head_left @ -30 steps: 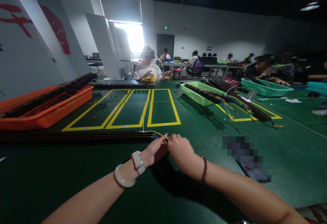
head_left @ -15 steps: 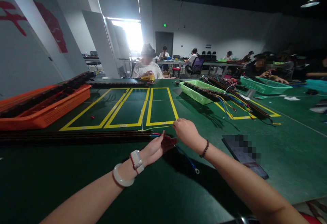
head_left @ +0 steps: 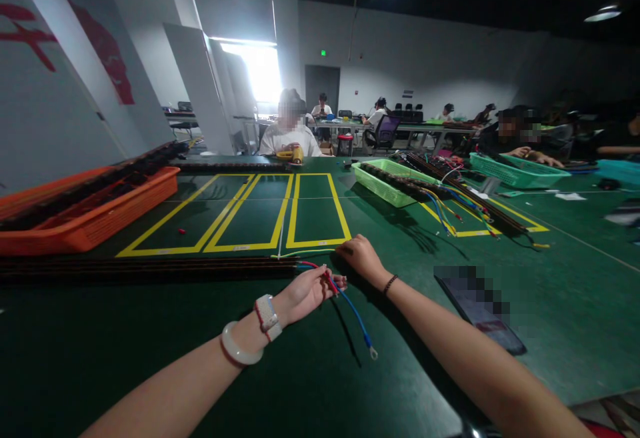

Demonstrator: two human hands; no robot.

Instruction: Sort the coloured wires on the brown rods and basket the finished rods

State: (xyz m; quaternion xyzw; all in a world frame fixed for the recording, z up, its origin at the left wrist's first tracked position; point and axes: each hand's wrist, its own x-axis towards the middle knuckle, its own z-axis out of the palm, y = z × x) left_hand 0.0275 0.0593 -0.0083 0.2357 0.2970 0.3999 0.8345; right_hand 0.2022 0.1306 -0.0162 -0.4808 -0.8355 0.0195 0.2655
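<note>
My left hand (head_left: 307, 290) is closed on a red wire (head_left: 332, 283) and a blue wire (head_left: 356, 311) near the end of a long black cable bundle (head_left: 150, 269). The blue wire hangs past my fingers and ends in a metal ring terminal (head_left: 373, 353). Just above and to the right, my right hand (head_left: 361, 261) is closed at the end of a yellow-green wire (head_left: 307, 251) that runs left to the bundle; its fingertips are partly hidden. A white cable tie (head_left: 281, 235) stands up from the bundle.
An orange basket (head_left: 130, 208) with black bundles stands at left, a light green basket (head_left: 385, 188) at back right. A dark phone-like slab (head_left: 480, 311) lies right of my right arm. Yellow tape frames (head_left: 320, 241) mark the green table. A person (head_left: 287, 131) sits opposite.
My right hand has lowered slightly with the yellow-green wire. My left fingers have closed in, with the red wire showing more; the blue wire's ring end has swung left and down.
</note>
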